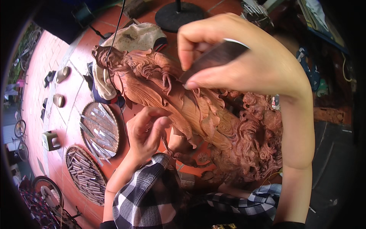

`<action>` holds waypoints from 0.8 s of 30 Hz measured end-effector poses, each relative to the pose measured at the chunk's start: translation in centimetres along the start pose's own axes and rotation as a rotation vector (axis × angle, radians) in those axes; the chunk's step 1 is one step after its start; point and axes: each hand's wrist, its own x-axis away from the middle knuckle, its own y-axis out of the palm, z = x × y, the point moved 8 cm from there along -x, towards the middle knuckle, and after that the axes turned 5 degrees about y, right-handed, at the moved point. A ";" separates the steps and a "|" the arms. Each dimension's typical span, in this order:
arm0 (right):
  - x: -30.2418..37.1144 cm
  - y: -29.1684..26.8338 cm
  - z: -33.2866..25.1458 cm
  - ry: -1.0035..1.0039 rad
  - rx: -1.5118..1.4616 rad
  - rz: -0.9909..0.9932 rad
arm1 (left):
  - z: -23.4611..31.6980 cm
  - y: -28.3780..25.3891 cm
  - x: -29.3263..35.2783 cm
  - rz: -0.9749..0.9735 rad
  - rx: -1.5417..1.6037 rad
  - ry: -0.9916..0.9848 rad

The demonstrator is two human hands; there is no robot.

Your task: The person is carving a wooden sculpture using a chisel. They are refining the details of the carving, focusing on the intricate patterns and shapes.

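A large reddish-brown wooden carving (183, 107) of a robed figure lies slantwise before me, its crowned head at the upper left and deeply cut, knotted forms at the lower right. Raised above its middle, my right hand (244, 57) pinches a thin, dark, blade-like strip (219, 57) with a pale, bright edge; its exact kind is unclear. My left hand (145, 131) is beside the carving's near edge, fingers loosely curled, with a gap between thumb and forefinger. Nothing shows in it, and whether it touches the wood I cannot tell.
A round woven tray (116, 139) holds long flat metal files. Another basket (68, 156) is filled with many short rods. Cloth bundles (141, 36) lie by the carving's head. A black round stand base (179, 17) sits behind; a small green stool (49, 141) and shoes (63, 74) are left.
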 end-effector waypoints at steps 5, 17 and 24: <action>0.7 5.0 -1.7 0.081 -0.170 0.347 | 0.0 -2.1 0.8 -0.196 -0.184 0.005; 10.6 17.0 1.5 0.290 -0.148 0.653 | -1.8 3.3 6.0 -0.454 0.484 -0.775; 11.2 15.5 1.8 0.224 -0.274 0.864 | 2.4 4.3 2.1 -0.760 0.138 -0.221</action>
